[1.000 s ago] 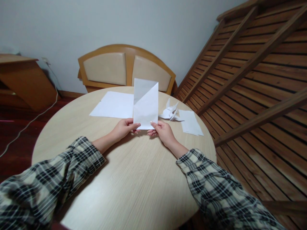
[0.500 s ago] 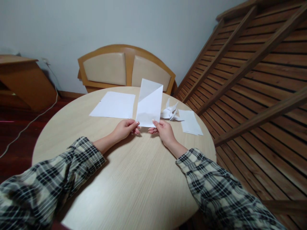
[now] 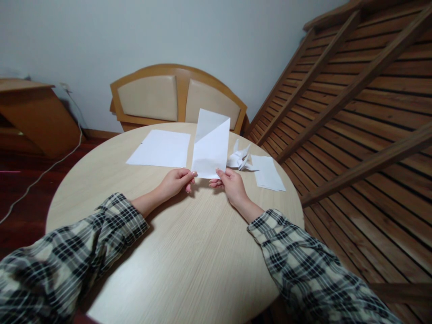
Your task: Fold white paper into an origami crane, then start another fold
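Observation:
A white sheet of paper (image 3: 211,146) with a diagonal crease is held up, tilted, over the round table. My left hand (image 3: 178,181) pinches its lower left corner between thumb and fingers. At the lower right edge, my right hand (image 3: 232,183) grips the same sheet, thumb on the front face. Just right of the sheet sits a folded paper crane (image 3: 240,157), partly covered by it. Beyond the crane lie some smaller white paper pieces (image 3: 268,173). Flat on the table at the left rests a larger stack of white paper (image 3: 161,147).
The round light-wood table (image 3: 189,252) fills the middle. Behind it stands a padded headboard (image 3: 148,96) against the wall. A slatted wooden frame (image 3: 357,103) leans at the right. At the left are a wooden desk (image 3: 33,112) and a white cable (image 3: 43,168).
The sheet's top edge has risen slightly. My left fingers have shifted a little under its corner; otherwise both hands stay in place.

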### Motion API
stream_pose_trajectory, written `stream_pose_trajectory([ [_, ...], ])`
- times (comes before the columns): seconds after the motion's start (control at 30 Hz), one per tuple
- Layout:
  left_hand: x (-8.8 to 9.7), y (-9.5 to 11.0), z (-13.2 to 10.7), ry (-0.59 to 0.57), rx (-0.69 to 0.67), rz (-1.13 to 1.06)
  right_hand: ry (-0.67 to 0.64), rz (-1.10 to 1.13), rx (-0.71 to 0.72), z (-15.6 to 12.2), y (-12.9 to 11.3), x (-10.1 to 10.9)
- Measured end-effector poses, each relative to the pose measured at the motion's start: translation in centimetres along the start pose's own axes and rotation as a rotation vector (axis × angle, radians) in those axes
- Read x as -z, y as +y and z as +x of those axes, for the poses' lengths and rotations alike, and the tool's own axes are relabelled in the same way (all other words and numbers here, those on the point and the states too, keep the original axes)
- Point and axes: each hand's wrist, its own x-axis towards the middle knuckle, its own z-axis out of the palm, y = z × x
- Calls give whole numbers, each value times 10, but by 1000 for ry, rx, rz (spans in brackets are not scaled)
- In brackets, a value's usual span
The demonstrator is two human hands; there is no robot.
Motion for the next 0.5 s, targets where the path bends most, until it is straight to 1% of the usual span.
stream_pose_trajectory([
  [0.1,1,-1,0,-53,57,-179,-23,-13,30,0,-1,2],
  [0.13,1,-1,0,-49,80,-235,-31,-15,37,1,-1,2],
  [0.2,0,0,1,-6,112,-303,-50,-16,41,1,-2,4],
  [0.33,-1,1,3,70,81,-290,-79,-24,7,1,-1,5],
  [0.4,-1,1,3,73,55,-255,-88,-33,-12,1,-1,4],
  [0.5,0,0,2,44,36,-192,-91,-49,-20,0,-1,3],
])
